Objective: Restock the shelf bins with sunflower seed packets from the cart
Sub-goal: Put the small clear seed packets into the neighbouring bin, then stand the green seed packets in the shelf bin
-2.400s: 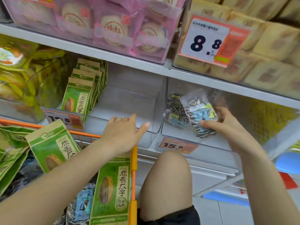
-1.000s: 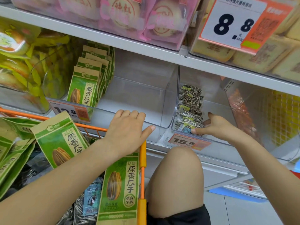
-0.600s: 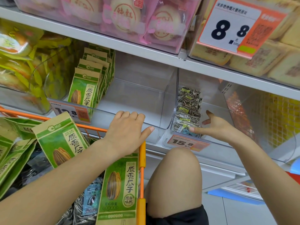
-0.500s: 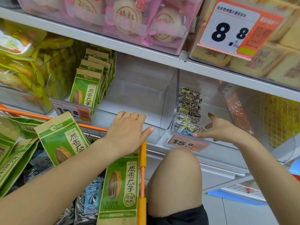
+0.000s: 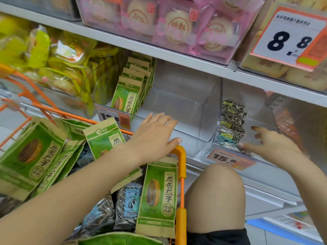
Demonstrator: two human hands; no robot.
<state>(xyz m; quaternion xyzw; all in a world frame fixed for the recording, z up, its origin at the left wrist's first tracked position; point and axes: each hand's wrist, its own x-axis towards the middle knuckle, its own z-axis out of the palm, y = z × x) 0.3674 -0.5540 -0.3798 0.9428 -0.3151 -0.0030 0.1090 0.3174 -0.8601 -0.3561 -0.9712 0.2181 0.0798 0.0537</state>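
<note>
Clear sunflower seed packets (image 5: 231,126) stand in a row at the left side of the right clear bin (image 5: 260,110). My right hand (image 5: 270,145) is at that bin's front with fingers spread, its fingertips by the front packet, holding nothing. My left hand (image 5: 155,137) rests flat on the orange cart's rim (image 5: 182,161). Green sunflower seed packets (image 5: 129,96) stand at the left of the middle bin (image 5: 185,110). The cart holds more green packets (image 5: 159,197) and clear packets (image 5: 127,209).
My bare knee (image 5: 215,195) is between the cart and the shelf. Yellow snack bags (image 5: 53,57) fill the left bin. Pink pastry packs (image 5: 177,25) sit on the upper shelf. Price tags (image 5: 228,159) hang on the bin fronts.
My right hand set a clear packet into the right bin and let go, then drew back a little with fingers spread. My left hand stayed on the cart rim.
</note>
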